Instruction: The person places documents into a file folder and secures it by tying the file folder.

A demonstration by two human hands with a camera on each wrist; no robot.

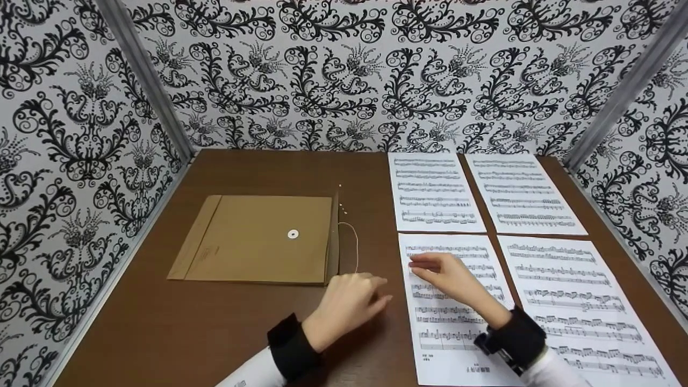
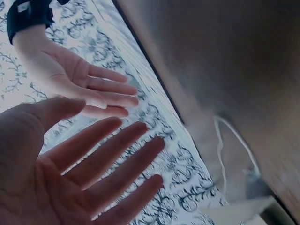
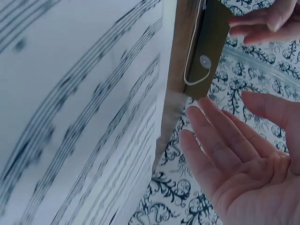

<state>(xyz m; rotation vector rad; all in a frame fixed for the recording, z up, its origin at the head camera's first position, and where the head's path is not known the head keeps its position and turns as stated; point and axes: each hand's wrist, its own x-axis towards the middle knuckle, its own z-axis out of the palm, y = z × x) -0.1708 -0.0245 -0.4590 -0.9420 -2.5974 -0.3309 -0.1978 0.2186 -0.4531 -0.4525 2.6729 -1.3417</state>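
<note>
A brown paper document envelope lies flat on the left of the table, with a white round button on its face. From its right edge a thin string curves toward me. My left hand is just past the envelope's near right corner, its fingers extended and holding nothing in the left wrist view. Over the near left sheet of printed music is my right hand. Its fingers are loosely straight and the palm is bare in the right wrist view.
More music sheets lie beside it: one at far left, one at far right, one at near right. Small pale specks dot the brown table by the envelope. Patterned walls enclose the back and sides.
</note>
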